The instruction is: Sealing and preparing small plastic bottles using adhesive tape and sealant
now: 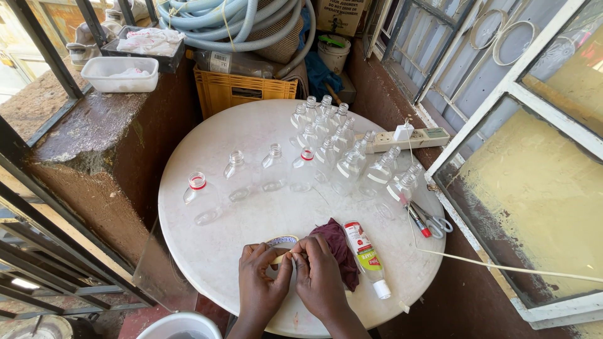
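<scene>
A: Item one, hands. Position?

B: Both at six o'clock on the round white table. The left hand and right hand meet over a roll of tape, fingertips pinching a short pale strip drawn off it. Grip of each: closed on the tape strip, thumbs and forefingers pressed together.

A: Item two, stock on the table?

B: Clear plastic bottles, empty, caps off, clustered from twelve to three o'clock. Four stand apart in a row toward nine; the one at nine, a red-ringed bottle, and another mid-row keep a red neck ring.

A: Sundries?

B: Maroon cloth touching the right hand; a tube of glue lying at five o'clock; scissors and a red pen at four; a power strip at two.

A: Progress, as judged?

B: Early. No bottle shows tape, a label or contents that I can make out; the strip is not yet on anything. Every bottle appears left to do.
</scene>
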